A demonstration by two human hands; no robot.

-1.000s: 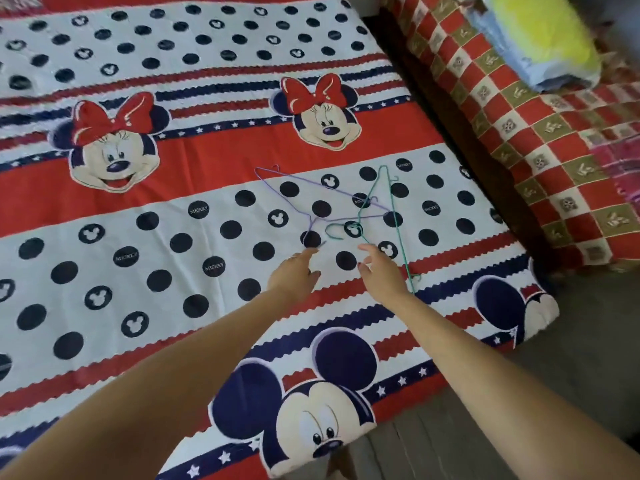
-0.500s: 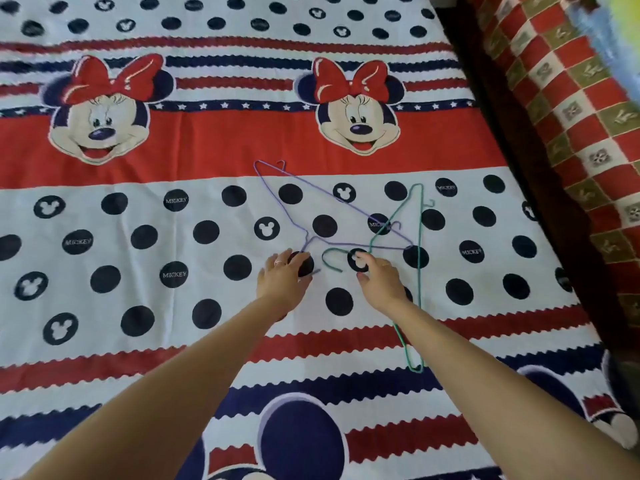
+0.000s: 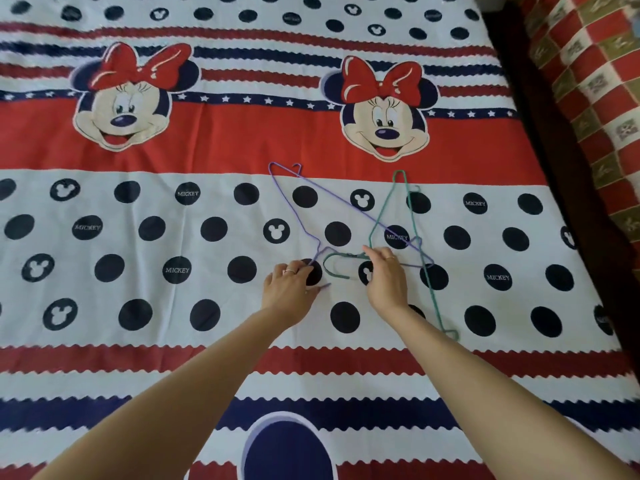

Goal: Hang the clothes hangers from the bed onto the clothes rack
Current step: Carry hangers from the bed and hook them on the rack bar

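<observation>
- A purple hanger (image 3: 313, 216) and a green hanger (image 3: 414, 237) lie crossed on the bed (image 3: 173, 372), both below the right-hand bow-wearing mouse face (image 3: 382, 123) printed on the sheet.
- The left hand (image 3: 289, 289) curls its fingers around the purple hanger's hook, palm down.
- The right hand (image 3: 384, 277) pinches the green hanger at its neck, just beside the purple wire.
- Both forearms reach forward, nearly straight.
- A checked red blanket (image 3: 588, 81) lies right of the face.

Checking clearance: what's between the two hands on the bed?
Head view: the green hanger's hook curves between left hand and right hand, on the bedsheet.
</observation>
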